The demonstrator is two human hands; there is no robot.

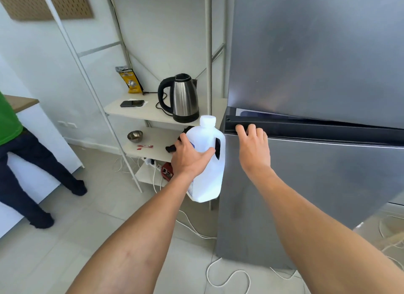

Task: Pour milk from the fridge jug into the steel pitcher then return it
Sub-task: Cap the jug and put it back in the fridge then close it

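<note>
My left hand (190,156) grips a white plastic milk jug (207,177) with a white cap, upright and in the air just left of the fridge. My right hand (253,145) has its fingers curled over the black handle strip (306,129) along the top of the lower fridge door (306,195). That grey door stands slightly ajar, its left edge swung out from the upper door (317,53). The steel pitcher is not in view.
A white metal shelf rack (135,112) stands left of the fridge with a steel kettle (183,99), a phone (132,103), a yellow bag and a small steel bowl (135,135). White cables lie on the tiled floor. A person in a green shirt stands at far left.
</note>
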